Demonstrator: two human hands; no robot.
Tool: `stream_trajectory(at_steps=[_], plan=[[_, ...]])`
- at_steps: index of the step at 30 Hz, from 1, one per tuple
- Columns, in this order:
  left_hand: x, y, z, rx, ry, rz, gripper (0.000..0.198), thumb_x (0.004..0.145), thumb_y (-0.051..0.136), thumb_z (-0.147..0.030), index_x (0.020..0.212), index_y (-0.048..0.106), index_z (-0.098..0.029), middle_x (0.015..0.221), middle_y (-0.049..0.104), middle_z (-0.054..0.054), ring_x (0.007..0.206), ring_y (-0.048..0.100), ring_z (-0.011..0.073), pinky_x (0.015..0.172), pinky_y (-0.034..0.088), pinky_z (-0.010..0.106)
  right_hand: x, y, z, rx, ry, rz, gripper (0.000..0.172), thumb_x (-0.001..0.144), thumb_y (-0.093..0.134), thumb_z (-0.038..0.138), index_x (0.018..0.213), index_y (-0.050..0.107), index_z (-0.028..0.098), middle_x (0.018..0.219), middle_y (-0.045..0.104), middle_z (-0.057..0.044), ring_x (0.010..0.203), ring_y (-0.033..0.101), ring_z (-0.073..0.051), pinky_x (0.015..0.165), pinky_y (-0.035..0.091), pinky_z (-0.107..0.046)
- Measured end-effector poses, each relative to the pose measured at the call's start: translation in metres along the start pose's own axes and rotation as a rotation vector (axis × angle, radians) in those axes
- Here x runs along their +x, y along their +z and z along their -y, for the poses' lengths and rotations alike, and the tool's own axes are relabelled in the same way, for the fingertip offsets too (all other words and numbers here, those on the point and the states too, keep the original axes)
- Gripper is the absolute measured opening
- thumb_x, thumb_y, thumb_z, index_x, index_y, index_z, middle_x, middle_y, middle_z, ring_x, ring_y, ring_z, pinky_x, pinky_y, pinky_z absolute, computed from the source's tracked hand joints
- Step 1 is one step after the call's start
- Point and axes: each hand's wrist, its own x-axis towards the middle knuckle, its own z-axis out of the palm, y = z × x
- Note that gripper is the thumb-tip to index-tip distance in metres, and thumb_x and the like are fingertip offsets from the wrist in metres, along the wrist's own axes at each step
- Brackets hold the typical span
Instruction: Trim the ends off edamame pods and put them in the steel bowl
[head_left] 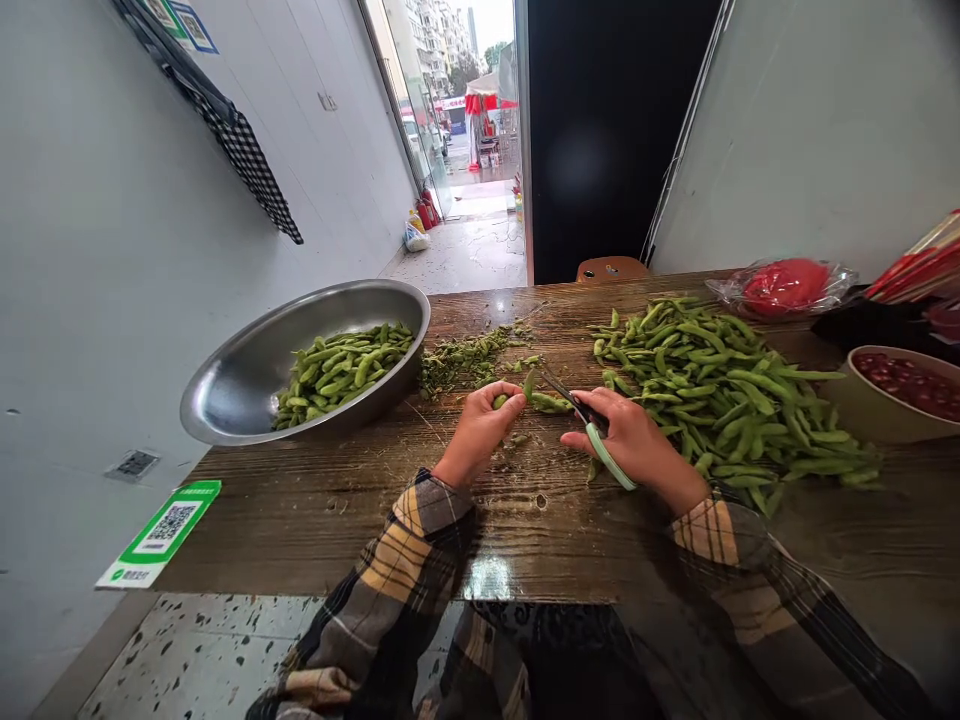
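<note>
left hand (480,428) pinches edamame pod (541,400) mid-table | right hand (634,440) is closed on scissors (592,425), blades at pod end | risk: fingertips are judged close enough to be nicked; trimmings may be scattered off the table (315,520)

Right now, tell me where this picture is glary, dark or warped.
Head view: daylight blows out the doorway; a glare patch sits on the table edge; the dark panel shows no detail; wide-lens distortion bends the walls and the bowl; both hands, left hand and right hand, look sharp.
</note>
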Motion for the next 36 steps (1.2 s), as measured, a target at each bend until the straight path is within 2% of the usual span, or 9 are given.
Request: stream_trajectory(at_steps=[2, 5, 10, 15, 19, 22, 26, 31, 36], plan=[[-0.001, 0.0, -0.001, -0.04, -0.009, 0.013, 0.03, 0.075, 0.065, -0.043, 0.085, 0.059, -0.015, 0.054, 0.038, -0.007, 0.044, 0.028, 0.005, 0.042, 0.019, 0.02, 0.0, -0.001, 0.001, 0.006, -0.005, 0.036, 0.054, 0.077, 0.069, 0.046, 0.123, 0.059, 0.018, 0.104, 0.065, -0.009, 0.09, 0.065, -0.025, 0.081, 0.053, -0.039], [-0.002, 0.001, -0.005, 0.073, 0.028, 0.03, 0.028, 0.075, 0.065, -0.041, 0.082, 0.061, -0.014, 0.055, 0.041, -0.006, 0.046, 0.03, 0.0057, 0.044, 0.023, 0.02, 0.0, 0.0, 0.002, 0.019, -0.029, 0.07, 0.054, 0.076, 0.071, 0.045, 0.123, 0.059, 0.02, 0.108, 0.065, -0.009, 0.093, 0.065, -0.025, 0.082, 0.052, -0.038], [-0.004, 0.006, -0.012, 0.28, 0.162, 0.099, 0.02, 0.075, 0.063, -0.034, 0.075, 0.065, -0.014, 0.072, 0.06, 0.002, 0.067, 0.049, 0.0118, 0.063, 0.039, 0.022, -0.001, 0.002, 0.001, 0.053, -0.054, 0.081, 0.055, 0.074, 0.073, 0.044, 0.123, 0.059, 0.022, 0.11, 0.065, -0.009, 0.096, 0.064, -0.025, 0.084, 0.052, -0.039], [-0.006, 0.008, -0.016, 0.278, 0.12, 0.069, 0.023, 0.076, 0.063, -0.036, 0.08, 0.068, -0.014, 0.073, 0.062, 0.002, 0.069, 0.052, 0.0131, 0.063, 0.04, 0.022, -0.001, 0.005, -0.001, 0.079, -0.096, 0.052, 0.046, 0.078, 0.07, 0.041, 0.119, 0.062, 0.022, 0.109, 0.067, -0.009, 0.097, 0.065, -0.025, 0.084, 0.052, -0.039], [-0.005, 0.007, -0.015, 0.254, 0.131, 0.108, 0.024, 0.076, 0.065, -0.037, 0.08, 0.07, -0.014, 0.077, 0.065, 0.003, 0.073, 0.055, 0.0137, 0.068, 0.042, 0.023, -0.002, 0.007, -0.001, 0.025, -0.116, 0.061, 0.042, 0.078, 0.07, 0.04, 0.115, 0.064, 0.022, 0.106, 0.068, -0.009, 0.096, 0.065, -0.026, 0.083, 0.052, -0.039], [-0.005, 0.008, -0.012, 0.189, 0.104, 0.132, 0.023, 0.076, 0.066, -0.037, 0.078, 0.068, -0.014, 0.071, 0.062, 0.001, 0.067, 0.052, 0.0109, 0.063, 0.041, 0.021, -0.002, 0.007, 0.0, 0.018, -0.132, 0.091, 0.039, 0.08, 0.068, 0.04, 0.114, 0.064, 0.021, 0.102, 0.068, -0.008, 0.094, 0.066, -0.025, 0.082, 0.052, -0.038], [-0.005, 0.007, -0.008, -0.026, -0.007, 0.148, 0.024, 0.076, 0.067, -0.038, 0.079, 0.062, -0.014, 0.055, 0.048, -0.005, 0.047, 0.036, 0.0048, 0.045, 0.026, 0.018, -0.002, 0.005, 0.001, 0.011, -0.117, 0.098, 0.039, 0.081, 0.068, 0.04, 0.114, 0.064, 0.019, 0.102, 0.068, -0.009, 0.093, 0.066, -0.025, 0.082, 0.052, -0.038], [-0.003, 0.003, -0.007, -0.335, -0.096, 0.1, 0.027, 0.074, 0.069, -0.036, 0.085, 0.056, -0.016, 0.066, 0.058, -0.002, 0.043, 0.038, 0.0024, 0.041, 0.025, 0.017, -0.002, 0.002, 0.003, -0.015, -0.062, 0.022, 0.046, 0.081, 0.066, 0.044, 0.121, 0.06, 0.021, 0.105, 0.066, -0.009, 0.091, 0.066, -0.025, 0.079, 0.053, -0.037], [-0.003, 0.005, -0.009, -0.482, -0.134, 0.128, 0.027, 0.073, 0.07, -0.033, 0.086, 0.053, -0.016, 0.071, 0.062, -0.001, 0.042, 0.038, 0.0018, 0.04, 0.024, 0.015, -0.003, 0.003, 0.006, -0.084, -0.077, 0.025, 0.052, 0.077, 0.069, 0.047, 0.123, 0.058, 0.024, 0.103, 0.065, -0.007, 0.081, 0.065, -0.022, 0.07, 0.053, -0.034]])
